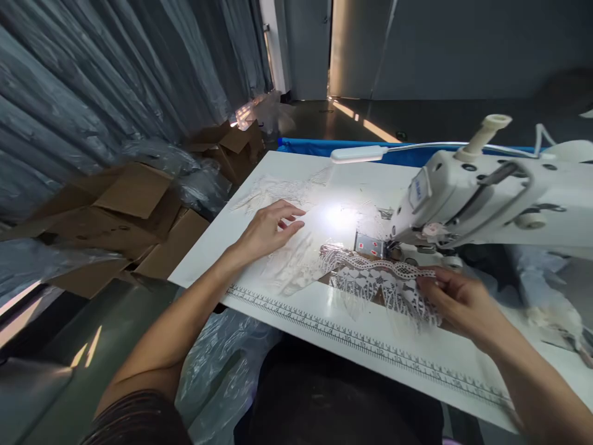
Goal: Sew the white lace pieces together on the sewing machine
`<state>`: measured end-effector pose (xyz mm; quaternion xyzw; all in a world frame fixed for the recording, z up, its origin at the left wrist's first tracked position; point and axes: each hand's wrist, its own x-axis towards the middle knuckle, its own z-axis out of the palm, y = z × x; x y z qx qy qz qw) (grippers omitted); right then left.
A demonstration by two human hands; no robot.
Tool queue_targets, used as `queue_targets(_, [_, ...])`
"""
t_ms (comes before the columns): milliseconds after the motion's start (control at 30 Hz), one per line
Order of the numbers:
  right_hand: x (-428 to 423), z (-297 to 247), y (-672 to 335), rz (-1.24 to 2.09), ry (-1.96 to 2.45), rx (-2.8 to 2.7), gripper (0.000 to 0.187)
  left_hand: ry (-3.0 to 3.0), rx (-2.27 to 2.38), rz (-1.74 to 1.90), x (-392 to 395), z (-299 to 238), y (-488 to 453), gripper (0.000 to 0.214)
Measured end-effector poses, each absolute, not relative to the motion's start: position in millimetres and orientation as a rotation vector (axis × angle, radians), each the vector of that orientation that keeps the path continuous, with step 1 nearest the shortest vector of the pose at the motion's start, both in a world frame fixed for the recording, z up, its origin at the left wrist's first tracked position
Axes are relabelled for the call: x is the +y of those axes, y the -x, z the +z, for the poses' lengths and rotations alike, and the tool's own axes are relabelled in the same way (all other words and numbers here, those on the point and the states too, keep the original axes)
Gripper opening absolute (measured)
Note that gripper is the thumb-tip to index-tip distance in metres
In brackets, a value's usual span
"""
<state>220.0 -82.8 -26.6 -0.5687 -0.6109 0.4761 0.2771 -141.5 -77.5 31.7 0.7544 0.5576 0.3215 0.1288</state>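
A strip of white lace point(370, 281) lies across the white sewing table point(296, 309), running under the presser foot of the white sewing machine point(486, 191). My right hand point(456, 296) pinches the lace's right end just in front of the machine. My left hand point(269, 228) rests with fingers spread on the sheer white part of the lace, left of the needle plate point(369, 247). The machine's lamp point(359, 154) throws a bright spot on the fabric between my hands.
A ruler scale point(370, 343) runs along the table's front edge. Flattened cardboard boxes point(125, 216) and clear plastic bags lie on the floor to the left, beside a plastic-covered wall. A blue edge point(315, 145) borders the table's far side.
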Motion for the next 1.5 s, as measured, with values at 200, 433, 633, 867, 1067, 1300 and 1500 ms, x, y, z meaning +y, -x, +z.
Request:
queue_targets(200, [-94, 2, -178, 1.431, 1.362, -1.567, 0.041, -2.291, 1.598, 0.814, -113, 19, 146, 0.022])
queue_targets(433, [-92, 37, -104, 1.195, 1.071, -1.490, 0.023, -2.687, 1.444, 0.674, -153, -28, 102, 0.026])
queue_targets(633, [-77, 36, -71, 1.245, 0.950, -1.700, 0.038, -2.598, 1.149, 0.845, -172, -14, 77, 0.023])
queue_targets(867, [-92, 22, -121, 1.512, 0.775, -2.040, 0.054, -1.750, 1.104, 0.997, -139, 11, 59, 0.026])
queue_targets(1067, [-94, -10, -166, 0.945, 1.271, -1.978, 0.057, -1.291, 1.149, 0.787, -80, 7, 46, 0.037])
queue_targets(1300, [-114, -2, -169, 0.758, 1.081, -1.943, 0.020, -1.368, 1.110, 0.800, -66, 6, 44, 0.043])
queue_targets(1500, [-125, -12, -135, 0.357, 0.999, -2.131, 0.036, -1.013, 1.051, 0.943, -84, 17, 25, 0.033])
